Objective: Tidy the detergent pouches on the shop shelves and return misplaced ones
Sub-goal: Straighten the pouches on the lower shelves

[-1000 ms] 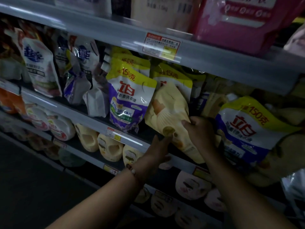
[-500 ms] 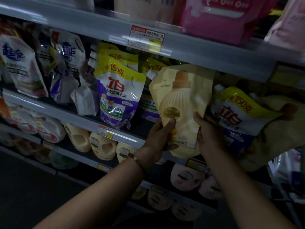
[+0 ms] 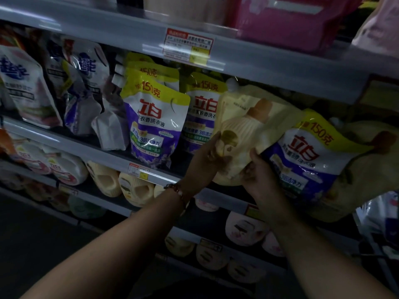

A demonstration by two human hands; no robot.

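Note:
A cream-yellow detergent pouch (image 3: 248, 130) printed with a bottle picture leans to the right in front of the middle shelf. My left hand (image 3: 205, 160) grips its lower left edge, thumb on the front. My right hand (image 3: 259, 175) holds its lower right corner from below. Purple, white and yellow pouches stand on either side of it: one (image 3: 154, 124) to the left, one (image 3: 200, 113) partly behind it, one (image 3: 306, 160) to the right and overlapped at its top left corner. More cream-yellow pouches (image 3: 367, 165) lie at the far right of the shelf.
White pouches with blue lettering (image 3: 28, 89) fill the shelf's left end. The grey shelf edge (image 3: 108, 154) carries a price tag (image 3: 138, 170). Pink packs (image 3: 291, 20) sit on the upper shelf; cream bottles (image 3: 105, 180) line the lower one. The dark aisle floor lies at lower left.
The cream-yellow pouch was lifted upright off the shelf front, then tipped to the right over the right purple pouch. Both hands kept hold of its lower part.

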